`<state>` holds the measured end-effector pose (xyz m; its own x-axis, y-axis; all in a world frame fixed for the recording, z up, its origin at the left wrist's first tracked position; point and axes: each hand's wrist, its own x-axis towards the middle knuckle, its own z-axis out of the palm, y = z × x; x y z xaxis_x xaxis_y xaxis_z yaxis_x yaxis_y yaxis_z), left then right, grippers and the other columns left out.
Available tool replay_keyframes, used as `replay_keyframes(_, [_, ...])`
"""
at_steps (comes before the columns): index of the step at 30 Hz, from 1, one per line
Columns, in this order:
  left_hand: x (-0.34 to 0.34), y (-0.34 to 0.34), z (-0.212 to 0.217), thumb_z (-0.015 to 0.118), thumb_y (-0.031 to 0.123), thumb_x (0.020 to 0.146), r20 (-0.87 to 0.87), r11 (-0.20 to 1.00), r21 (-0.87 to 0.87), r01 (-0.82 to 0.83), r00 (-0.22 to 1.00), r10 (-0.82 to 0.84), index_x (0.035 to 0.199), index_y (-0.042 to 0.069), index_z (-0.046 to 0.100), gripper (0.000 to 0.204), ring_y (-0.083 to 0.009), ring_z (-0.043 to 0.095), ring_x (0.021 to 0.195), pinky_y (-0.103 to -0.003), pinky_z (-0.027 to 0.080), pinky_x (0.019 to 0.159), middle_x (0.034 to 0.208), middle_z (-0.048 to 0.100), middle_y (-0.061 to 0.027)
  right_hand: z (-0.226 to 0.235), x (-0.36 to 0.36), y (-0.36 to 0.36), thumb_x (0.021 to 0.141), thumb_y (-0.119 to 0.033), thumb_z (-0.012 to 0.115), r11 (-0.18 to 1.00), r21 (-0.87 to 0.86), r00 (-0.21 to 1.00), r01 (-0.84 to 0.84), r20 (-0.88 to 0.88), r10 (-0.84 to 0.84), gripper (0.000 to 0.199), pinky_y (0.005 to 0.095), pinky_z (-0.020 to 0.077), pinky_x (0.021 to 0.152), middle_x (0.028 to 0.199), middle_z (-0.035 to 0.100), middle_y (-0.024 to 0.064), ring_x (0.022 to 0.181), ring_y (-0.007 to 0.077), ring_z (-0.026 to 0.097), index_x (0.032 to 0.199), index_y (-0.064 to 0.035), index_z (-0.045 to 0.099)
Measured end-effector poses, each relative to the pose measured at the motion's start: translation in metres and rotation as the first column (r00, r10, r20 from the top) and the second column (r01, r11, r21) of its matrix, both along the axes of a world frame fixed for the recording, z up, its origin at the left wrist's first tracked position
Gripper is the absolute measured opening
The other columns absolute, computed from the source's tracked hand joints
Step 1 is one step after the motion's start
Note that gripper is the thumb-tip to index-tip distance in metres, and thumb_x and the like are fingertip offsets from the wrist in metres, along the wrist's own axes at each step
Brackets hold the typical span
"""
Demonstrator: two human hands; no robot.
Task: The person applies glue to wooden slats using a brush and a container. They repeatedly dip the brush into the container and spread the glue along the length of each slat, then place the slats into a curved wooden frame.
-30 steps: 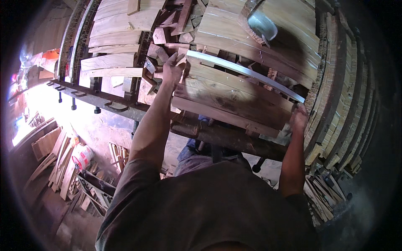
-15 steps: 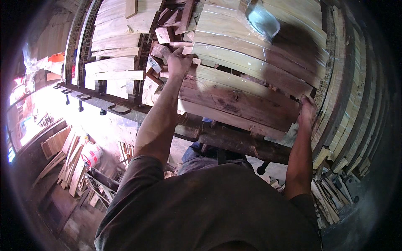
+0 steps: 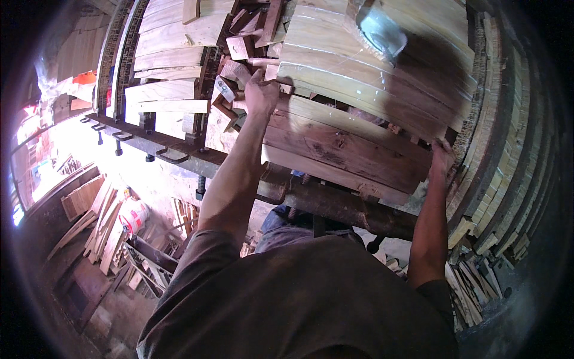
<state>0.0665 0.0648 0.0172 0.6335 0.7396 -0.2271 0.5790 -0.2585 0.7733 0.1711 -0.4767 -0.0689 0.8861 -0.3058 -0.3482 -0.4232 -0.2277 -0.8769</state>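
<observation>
A pale wooden board [image 3: 335, 115] lies crosswise in front of me, with a darker reddish-brown board [image 3: 347, 146] along its near side. My left hand [image 3: 261, 99] is closed at the pale board's left end, its thumb side toward the small wood blocks [image 3: 240, 48]. At the right end, my right hand [image 3: 441, 158] has its fingers bent round the board ends; their tips are partly hidden. A dark, narrow gap separates the pale board from the glued panel of planks [image 3: 359, 75] beyond it.
A pale blue-white scoop-like container [image 3: 381, 35] sits on the panel. Beneath the boards runs a metal clamp bar [image 3: 335, 200]. Another plank panel [image 3: 170, 60] lies left. Stacked panels [image 3: 499, 131] stand right. Scrap wood [image 3: 104, 230] and a white-and-red sack [image 3: 133, 215] are on the floor.
My left hand has drawn slightly nearer to me, uncovering more of a small wood block beside it. My right hand stays at the right end. The whole view has shifted a little.
</observation>
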Motion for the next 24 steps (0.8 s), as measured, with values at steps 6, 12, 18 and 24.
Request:
replay_keyframes(6, [-0.012,0.017,-0.055,0.057,0.011,0.081,0.177,0.924,-0.382,-0.017,0.980,0.091,0.137,-0.010,0.041,0.062,-0.0242,0.061,0.107,-0.030,0.046,0.091,0.118,0.063,-0.0211,-0.043,-0.011,-0.040,0.086,-0.003,0.066,0.936,0.353,0.990,-0.021,0.137,-0.030,0.027,0.0283,0.0468,0.083,0.106,0.065,0.0051,0.092,0.0165,0.059,0.113,0.0002,0.066])
replay_keyframes(12, [-0.030,0.051,-0.091,0.056,0.019,0.092,0.081,0.916,-0.041,0.400,0.915,-0.396,0.111,0.000,0.059,0.028,-0.0175,0.056,0.087,-0.032,0.046,0.085,0.102,0.061,-0.0092,-0.028,-0.019,-0.027,0.085,-0.017,0.068,0.843,-0.509,0.971,-0.170,0.057,0.231,0.034,0.0295,0.0455,0.085,0.102,0.066,0.0029,0.092,0.0162,0.058,0.117,-0.0061,0.066])
replay_keyframes(18, [-0.041,0.031,-0.044,0.059,0.011,0.086,0.284,0.732,-0.657,0.179,0.959,0.020,0.137,-0.010,0.040,0.059,-0.0198,0.057,0.099,-0.034,0.039,0.102,0.119,0.063,-0.0182,0.022,-0.018,-0.007,0.084,-0.007,0.068,0.982,-0.167,0.990,-0.092,-0.122,0.072,0.038,0.0303,0.0437,0.090,0.112,0.065,0.0064,0.101,0.0167,0.059,0.121,-0.0015,0.064])
replay_keyframes(24, [-0.065,0.030,-0.046,0.062,0.006,0.078,0.108,0.821,-0.563,0.098,0.993,-0.044,0.127,-0.003,0.049,0.052,-0.0144,0.056,0.085,-0.028,0.043,0.079,0.094,0.062,-0.0060,0.056,-0.049,0.000,0.086,-0.016,0.066,0.980,-0.164,0.960,-0.116,-0.273,0.068,0.022,0.0359,0.0448,0.085,0.097,0.064,0.0056,0.094,0.0180,0.058,0.102,-0.0020,0.064])
